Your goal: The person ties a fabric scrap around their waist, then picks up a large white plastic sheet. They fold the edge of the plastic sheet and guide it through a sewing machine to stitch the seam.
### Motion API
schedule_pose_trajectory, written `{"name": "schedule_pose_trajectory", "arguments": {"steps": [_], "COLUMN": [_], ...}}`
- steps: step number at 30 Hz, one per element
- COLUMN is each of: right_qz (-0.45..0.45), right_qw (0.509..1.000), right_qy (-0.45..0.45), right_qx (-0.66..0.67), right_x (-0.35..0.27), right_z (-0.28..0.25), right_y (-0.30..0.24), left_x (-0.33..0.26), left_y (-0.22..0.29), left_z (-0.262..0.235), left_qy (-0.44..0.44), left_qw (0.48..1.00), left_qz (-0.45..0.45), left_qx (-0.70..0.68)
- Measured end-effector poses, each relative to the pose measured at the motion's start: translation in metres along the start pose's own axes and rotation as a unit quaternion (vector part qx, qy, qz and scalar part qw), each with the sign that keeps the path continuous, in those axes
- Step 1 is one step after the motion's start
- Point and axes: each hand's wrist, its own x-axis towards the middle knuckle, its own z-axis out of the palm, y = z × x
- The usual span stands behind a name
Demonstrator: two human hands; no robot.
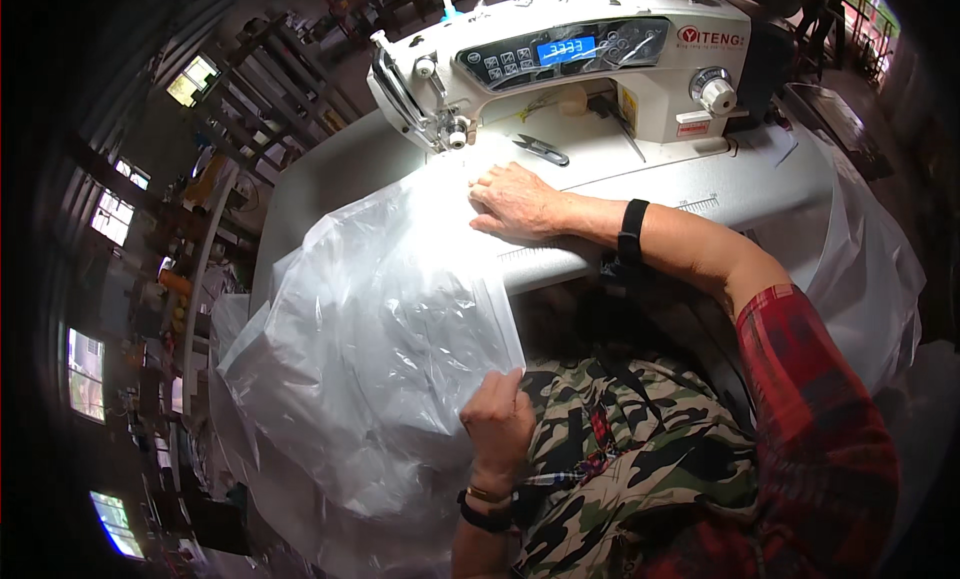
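Observation:
A large sheet of clear plastic film [380, 329] lies over the white sewing table [700, 194] and hangs down off its front edge. My right hand [515, 201] lies flat on the film, fingers together, just in front of the needle and presser foot [455, 134] of the white industrial sewing machine [600, 64]. My left hand [497, 417] is below the table edge, fingers closed on the lower corner of the film. A black band sits on each wrist.
Small thread snips [542, 150] lie on the machine bed behind my right hand. More clear plastic [870, 279] drapes over the table's right end. Shelves and clutter stand at the left, with bright windows.

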Motion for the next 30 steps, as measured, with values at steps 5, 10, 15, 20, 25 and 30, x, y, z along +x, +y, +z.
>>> {"name": "schedule_pose_trajectory", "arguments": {"steps": [5, 10, 15, 20, 25, 30], "right_qz": [-0.034, -0.034, -0.025, -0.009, -0.026, -0.019], "right_qw": [0.999, 0.999, 0.999, 0.999, 0.997, 0.997], "right_qy": [0.006, -0.017, -0.036, -0.024, 0.057, 0.057], "right_qx": [0.006, 0.007, 0.022, 0.037, 0.049, 0.047], "right_x": [-0.002, -0.002, -0.003, -0.002, 0.002, 0.001], "right_z": [0.002, 0.003, -0.002, 0.003, 0.013, 0.011], "right_y": [0.001, 0.000, -0.003, -0.002, 0.003, 0.004], "left_x": [0.039, 0.087, 0.137, 0.183, 0.217, 0.188], "left_y": [-0.013, -0.023, -0.035, -0.053, -0.067, -0.072], "left_z": [-0.005, -0.004, 0.002, 0.013, 0.024, -0.003], "left_qy": [0.016, 0.016, -0.003, -0.004, -0.010, -0.013], "left_qw": [1.000, 0.997, 0.993, 0.988, 0.983, 0.997], "left_qz": [0.008, 0.016, 0.010, 0.000, -0.001, -0.056], "left_qx": [0.026, 0.069, 0.120, 0.155, 0.182, -0.049]}}
